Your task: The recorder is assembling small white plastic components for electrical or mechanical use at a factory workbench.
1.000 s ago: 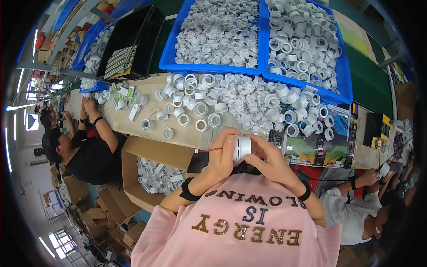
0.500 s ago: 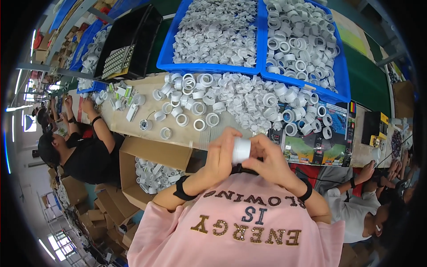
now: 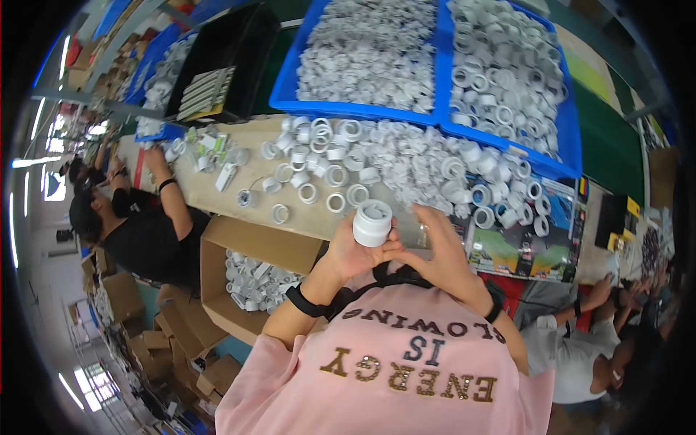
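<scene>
At the near edge of the bench [image 3: 254, 132], a white cup [image 3: 372, 226] is held upright in the left hand [image 3: 351, 254].
Its base is cradled by curled fingers; beside it, the right hand [image 3: 444, 255] is spread, thumb and fingers apart. White rings [image 3: 370, 175] are strewn beyond.

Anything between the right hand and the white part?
Partly: the left hand holds the white part, its fingertips at the part's lower right, towards the right hand. Higher up, nothing visible stands between.
</scene>
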The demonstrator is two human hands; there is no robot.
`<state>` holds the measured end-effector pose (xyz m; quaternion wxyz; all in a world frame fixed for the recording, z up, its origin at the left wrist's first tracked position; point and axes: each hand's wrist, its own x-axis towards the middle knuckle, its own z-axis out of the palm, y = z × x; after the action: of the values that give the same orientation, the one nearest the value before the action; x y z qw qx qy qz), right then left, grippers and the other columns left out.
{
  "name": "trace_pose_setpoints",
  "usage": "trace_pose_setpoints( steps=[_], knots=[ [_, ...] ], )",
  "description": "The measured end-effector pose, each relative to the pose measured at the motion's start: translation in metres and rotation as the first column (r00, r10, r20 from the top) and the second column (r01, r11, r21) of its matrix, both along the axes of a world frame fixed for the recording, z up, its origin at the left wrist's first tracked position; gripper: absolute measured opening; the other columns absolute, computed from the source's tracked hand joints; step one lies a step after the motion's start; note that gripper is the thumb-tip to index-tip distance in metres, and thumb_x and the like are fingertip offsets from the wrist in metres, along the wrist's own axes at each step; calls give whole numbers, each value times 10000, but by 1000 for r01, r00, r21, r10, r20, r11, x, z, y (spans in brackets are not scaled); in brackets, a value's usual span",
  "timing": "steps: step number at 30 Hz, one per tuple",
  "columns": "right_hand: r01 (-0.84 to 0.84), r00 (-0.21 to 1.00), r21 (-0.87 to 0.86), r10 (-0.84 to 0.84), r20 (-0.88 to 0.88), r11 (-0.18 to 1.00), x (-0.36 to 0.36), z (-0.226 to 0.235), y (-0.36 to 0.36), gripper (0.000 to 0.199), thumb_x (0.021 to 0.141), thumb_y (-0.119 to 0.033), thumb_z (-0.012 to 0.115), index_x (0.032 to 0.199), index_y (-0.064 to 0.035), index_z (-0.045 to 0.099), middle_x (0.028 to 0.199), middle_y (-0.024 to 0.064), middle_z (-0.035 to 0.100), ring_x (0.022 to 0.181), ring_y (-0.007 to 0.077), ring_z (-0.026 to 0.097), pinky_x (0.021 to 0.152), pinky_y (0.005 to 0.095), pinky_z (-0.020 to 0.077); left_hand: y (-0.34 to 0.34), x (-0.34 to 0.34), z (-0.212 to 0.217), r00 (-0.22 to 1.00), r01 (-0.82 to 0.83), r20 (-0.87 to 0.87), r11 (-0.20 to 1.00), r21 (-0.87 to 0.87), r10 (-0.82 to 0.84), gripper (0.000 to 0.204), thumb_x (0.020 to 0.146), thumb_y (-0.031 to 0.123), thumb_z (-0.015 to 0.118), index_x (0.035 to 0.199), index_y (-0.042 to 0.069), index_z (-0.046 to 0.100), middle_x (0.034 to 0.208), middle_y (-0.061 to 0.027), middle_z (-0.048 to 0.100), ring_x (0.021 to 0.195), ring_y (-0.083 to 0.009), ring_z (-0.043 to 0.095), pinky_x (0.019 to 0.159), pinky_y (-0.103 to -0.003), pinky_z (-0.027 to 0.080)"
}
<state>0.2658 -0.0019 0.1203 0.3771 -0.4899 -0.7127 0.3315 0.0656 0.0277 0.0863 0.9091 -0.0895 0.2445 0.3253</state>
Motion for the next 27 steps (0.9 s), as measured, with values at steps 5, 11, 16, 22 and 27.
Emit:
trace_pose_setpoints(
  steps=[5,11,16,22,27],
  knots=[
    [303,951,-396,-304,62,867,58,-49,-47,432,746,-75,671,1140,-3,509,1003,149,583,786,227,589,689,299,484,5,-112,-73,345,-1,-930,991,136,128,439,822,551,519,910,121,547,658,-18,523,468,-106,476,394,-241,358],
    [350,864,-586,-494,-101,731,99,-72,-85,266,825,-59,605,1077,1,543,923,50,604,754,108,566,653,223,449,0,-283,-162,-534,-112,-835,967,229,136,648,638,405,764,1065,-32,548,927,-137,610,801,-226,598,696,-345,481],
    [415,877,-507,-481,0,756,89,-61,-63,202,839,-79,581,1024,-3,554,879,41,605,739,108,572,628,234,445,34,-317,-191,-682,93,-721,992,84,125,654,580,432,787,986,-42,592,927,-177,645,832,-293,621,754,-382,477],
    [533,846,-381,-473,246,755,117,-112,-47,250,778,-101,636,999,-8,565,845,112,621,673,208,613,569,317,471,99,-322,-186,-575,-42,-811,986,159,106,749,580,367,817,1109,-63,507,863,-214,634,780,-298,629,716,-386,497],
    [694,550,-13,-520,653,719,160,-151,-43,401,725,-127,670,1086,-47,515,958,174,553,849,350,584,687,414,474,83,-290,-161,-961,222,-120,952,210,251,692,648,211,775,1185,-57,432,1010,-182,560,740,-230,587,673,-306,489]
  ],
)
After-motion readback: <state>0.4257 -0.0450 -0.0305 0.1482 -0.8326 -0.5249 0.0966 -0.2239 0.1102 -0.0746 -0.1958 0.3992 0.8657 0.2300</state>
